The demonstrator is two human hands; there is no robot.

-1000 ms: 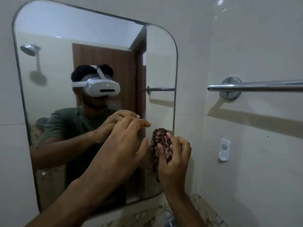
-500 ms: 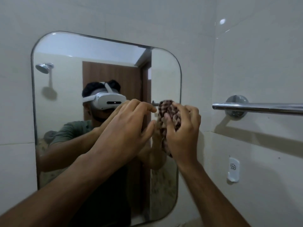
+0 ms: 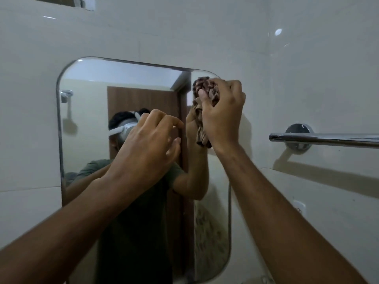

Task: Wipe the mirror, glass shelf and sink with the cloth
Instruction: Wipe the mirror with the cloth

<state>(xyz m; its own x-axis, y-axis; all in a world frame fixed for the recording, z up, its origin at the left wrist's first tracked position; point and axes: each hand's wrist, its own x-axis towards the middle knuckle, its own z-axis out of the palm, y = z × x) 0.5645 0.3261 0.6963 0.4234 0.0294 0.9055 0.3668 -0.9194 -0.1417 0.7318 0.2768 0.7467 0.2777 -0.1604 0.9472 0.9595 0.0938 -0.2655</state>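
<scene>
Cloth [image 3: 205, 90] bunched in the right hand [image 3: 222, 115] is pressed against the upper right corner of the wall mirror [image 3: 86, 124], its loose tail hanging down past the wrist. The right fingers are clamped tight round the checked wad; the left hand [image 3: 147, 148] hangs beside it, lower and further left, fingers spread and curled, holding nothing, close to the glass though contact cannot be told.

From that corner the unwiped run of the mirror lies down and to the left. The mirror's long axis stands upright, so a stroke along the top edge is the short way across and a stroke down the right edge is the long one. The right hand carries the cloth and is the nearer to both edges; the left is better placed only to steady.

Against half a second ago, the cloth has climbed from about mid-height on the mirror's right side to its top corner, and a second ago it sat lower, near the bottom right. The left hand has trailed upward behind it. The view has tipped up with them: more bare wall shows above the mirror, and the chrome towel rail [image 3: 324, 138] on the right wall sits lower in the scene. Neither glass shelf nor sink is in sight.
</scene>
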